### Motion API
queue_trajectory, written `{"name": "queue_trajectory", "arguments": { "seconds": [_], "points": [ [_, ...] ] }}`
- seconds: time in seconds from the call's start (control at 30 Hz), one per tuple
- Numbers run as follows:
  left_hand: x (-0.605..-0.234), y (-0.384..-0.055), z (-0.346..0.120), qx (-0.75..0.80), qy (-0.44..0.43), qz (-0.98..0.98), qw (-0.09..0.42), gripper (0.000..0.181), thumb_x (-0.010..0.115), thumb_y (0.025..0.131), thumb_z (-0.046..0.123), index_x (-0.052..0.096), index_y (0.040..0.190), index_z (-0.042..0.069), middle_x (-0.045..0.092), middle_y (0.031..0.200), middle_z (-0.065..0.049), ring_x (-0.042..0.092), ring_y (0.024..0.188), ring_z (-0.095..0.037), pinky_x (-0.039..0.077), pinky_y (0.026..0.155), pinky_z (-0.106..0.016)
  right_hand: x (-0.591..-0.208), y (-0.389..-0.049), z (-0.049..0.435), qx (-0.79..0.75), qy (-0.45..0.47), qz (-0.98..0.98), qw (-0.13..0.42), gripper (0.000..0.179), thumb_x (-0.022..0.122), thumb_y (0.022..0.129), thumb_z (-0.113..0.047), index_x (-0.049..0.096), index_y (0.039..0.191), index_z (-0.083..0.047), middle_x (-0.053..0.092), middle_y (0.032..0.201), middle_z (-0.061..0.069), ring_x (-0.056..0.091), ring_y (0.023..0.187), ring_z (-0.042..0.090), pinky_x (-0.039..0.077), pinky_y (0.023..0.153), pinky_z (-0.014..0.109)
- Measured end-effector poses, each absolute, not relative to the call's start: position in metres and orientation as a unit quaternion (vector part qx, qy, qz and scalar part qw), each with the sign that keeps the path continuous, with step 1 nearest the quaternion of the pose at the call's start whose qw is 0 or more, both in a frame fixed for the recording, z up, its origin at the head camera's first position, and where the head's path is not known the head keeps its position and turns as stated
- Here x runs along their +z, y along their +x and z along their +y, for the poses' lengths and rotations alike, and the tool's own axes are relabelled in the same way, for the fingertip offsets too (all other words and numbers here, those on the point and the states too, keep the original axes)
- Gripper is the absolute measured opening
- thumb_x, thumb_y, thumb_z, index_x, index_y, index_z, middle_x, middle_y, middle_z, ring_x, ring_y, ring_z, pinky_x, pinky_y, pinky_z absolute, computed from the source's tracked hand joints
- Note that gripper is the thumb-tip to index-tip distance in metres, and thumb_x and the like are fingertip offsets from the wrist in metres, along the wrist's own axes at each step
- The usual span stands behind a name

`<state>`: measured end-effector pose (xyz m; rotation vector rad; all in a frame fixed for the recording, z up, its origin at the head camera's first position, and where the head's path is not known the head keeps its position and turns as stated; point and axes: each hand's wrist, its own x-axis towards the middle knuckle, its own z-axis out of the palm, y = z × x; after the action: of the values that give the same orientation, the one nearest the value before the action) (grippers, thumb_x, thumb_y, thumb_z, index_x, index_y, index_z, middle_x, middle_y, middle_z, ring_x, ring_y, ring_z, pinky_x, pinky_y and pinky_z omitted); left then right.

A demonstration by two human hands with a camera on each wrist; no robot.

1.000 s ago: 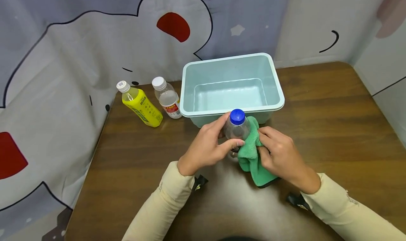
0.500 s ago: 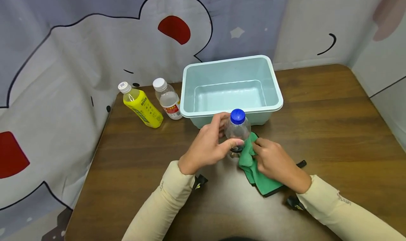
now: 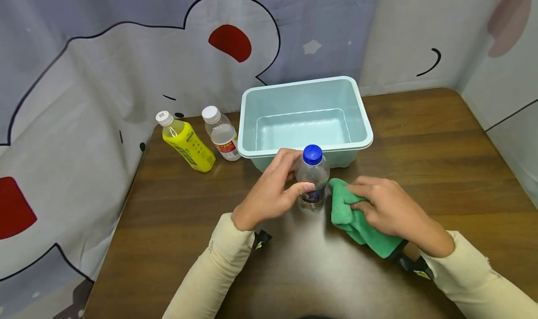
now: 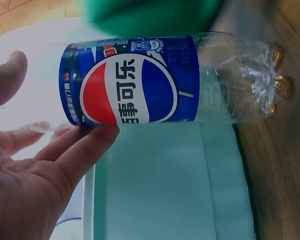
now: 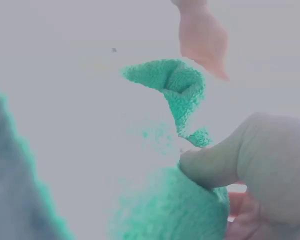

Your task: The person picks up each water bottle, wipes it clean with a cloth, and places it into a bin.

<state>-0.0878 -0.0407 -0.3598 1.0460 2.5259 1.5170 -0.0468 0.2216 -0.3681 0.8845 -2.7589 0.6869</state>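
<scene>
A clear cola bottle (image 3: 313, 174) with a blue cap stands upright on the table in front of the bin. My left hand (image 3: 271, 186) holds it from the left, thumb at the near side and fingers round the far side. In the left wrist view, fingertips lie against the blue label (image 4: 130, 82) of the bottle. To the right, my right hand (image 3: 388, 209) pinches a green cloth (image 3: 357, 216) between thumb and fingers. A gap shows between cloth and bottle in the head view. The right wrist view is washed out, with the thumb pressed on the cloth (image 5: 175, 205).
Behind the bottle is a pale blue-green plastic bin (image 3: 305, 146). Left of it stand a bottle with a white cap and red label (image 3: 222, 137) and a yellow-labelled bottle (image 3: 189, 146). A printed curtain (image 3: 105, 76) hangs along the wooden table's (image 3: 428, 137) back and left edges.
My right hand first lowered the cloth along the bottle's right side, then drew it away to the right. The left hand keeps hold of the bottle, whose dark label now shows more.
</scene>
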Motion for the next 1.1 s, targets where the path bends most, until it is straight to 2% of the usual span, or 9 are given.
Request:
{"name": "queue_trajectory", "arguments": {
  "seconds": [0.1, 0.23, 0.37, 0.47, 0.6, 0.73, 0.83, 1.1],
  "points": [
    [-0.359, -0.088, -0.044, 0.484, 0.346, 0.804, 0.008, 0.056, 0.069, 0.093, 0.019, 0.045, 0.142, 0.01, 0.047, 0.128, -0.009, 0.059, 0.11, -0.016, 0.052, 0.1, -0.022, -0.346, -0.046, 0.225, 0.272, 0.3, -0.902, 0.148, 0.041, 0.078, 0.074, 0.002, 0.075, 0.111, -0.014, 0.071, 0.097, -0.007, 0.06, 0.078, 0.005, 0.05, 0.068, 0.02],
    [-0.359, -0.089, -0.048, 0.466, 0.349, 0.813, 0.008, 0.062, 0.067, 0.094, 0.021, 0.039, 0.149, 0.013, 0.051, 0.134, -0.008, 0.058, 0.116, -0.016, 0.052, 0.101, -0.024, -0.324, -0.051, 0.221, 0.354, 0.309, -0.855, 0.22, 0.041, 0.075, 0.071, 0.011, 0.076, 0.107, -0.01, 0.073, 0.102, -0.001, 0.064, 0.091, 0.001, 0.046, 0.081, 0.008],
    [-0.358, -0.086, -0.049, 0.449, 0.345, 0.824, 0.013, 0.069, 0.065, 0.096, 0.021, 0.03, 0.154, 0.009, 0.053, 0.144, -0.011, 0.056, 0.129, -0.019, 0.05, 0.105, -0.029, -0.316, -0.06, 0.21, 0.411, 0.321, -0.815, 0.252, 0.039, 0.068, 0.074, 0.016, 0.076, 0.105, -0.007, 0.072, 0.103, 0.005, 0.062, 0.095, -0.002, 0.045, 0.084, 0.007],
    [-0.358, -0.083, -0.046, 0.436, 0.348, 0.83, 0.014, 0.075, 0.068, 0.094, 0.026, 0.026, 0.155, 0.012, 0.05, 0.148, -0.007, 0.052, 0.134, -0.016, 0.047, 0.109, -0.032, -0.317, -0.065, 0.202, 0.42, 0.333, -0.805, 0.254, 0.04, 0.066, 0.075, 0.017, 0.075, 0.107, -0.005, 0.071, 0.104, 0.006, 0.062, 0.095, 0.004, 0.045, 0.084, 0.009],
    [-0.359, -0.08, -0.038, 0.411, 0.361, 0.837, -0.017, 0.08, 0.074, 0.089, 0.032, 0.029, 0.154, 0.016, 0.052, 0.145, -0.002, 0.054, 0.128, -0.013, 0.047, 0.109, -0.029, -0.322, -0.068, 0.198, 0.41, 0.343, -0.807, 0.253, 0.04, 0.063, 0.075, 0.017, 0.074, 0.109, -0.003, 0.07, 0.106, 0.008, 0.062, 0.093, 0.01, 0.045, 0.086, 0.009],
    [-0.36, -0.079, -0.033, 0.4, 0.368, 0.838, -0.053, 0.078, 0.077, 0.086, 0.03, 0.035, 0.15, 0.012, 0.056, 0.14, -0.004, 0.057, 0.125, -0.015, 0.047, 0.107, -0.028, -0.329, -0.07, 0.198, 0.394, 0.349, -0.811, 0.256, 0.039, 0.055, 0.077, 0.016, 0.074, 0.105, -0.001, 0.069, 0.105, 0.008, 0.062, 0.091, 0.013, 0.045, 0.082, 0.009],
    [-0.36, -0.079, -0.032, 0.401, 0.369, 0.836, -0.062, 0.077, 0.076, 0.086, 0.03, 0.036, 0.149, 0.012, 0.056, 0.14, -0.004, 0.056, 0.125, -0.014, 0.046, 0.108, -0.026, -0.337, -0.072, 0.2, 0.386, 0.35, -0.814, 0.257, 0.038, 0.051, 0.076, 0.016, 0.075, 0.101, -0.001, 0.069, 0.103, 0.007, 0.062, 0.089, 0.014, 0.045, 0.08, 0.011],
    [-0.362, -0.08, -0.032, 0.451, 0.365, 0.813, -0.04, 0.073, 0.075, 0.087, 0.026, 0.036, 0.148, 0.011, 0.059, 0.128, -0.005, 0.061, 0.114, -0.012, 0.052, 0.099, -0.02, -0.377, -0.066, 0.204, 0.265, 0.389, -0.85, 0.237, 0.03, 0.049, 0.072, 0.013, 0.07, 0.084, -0.004, 0.064, 0.089, 0.005, 0.058, 0.079, 0.016, 0.052, 0.067, 0.031]
  ]
}}
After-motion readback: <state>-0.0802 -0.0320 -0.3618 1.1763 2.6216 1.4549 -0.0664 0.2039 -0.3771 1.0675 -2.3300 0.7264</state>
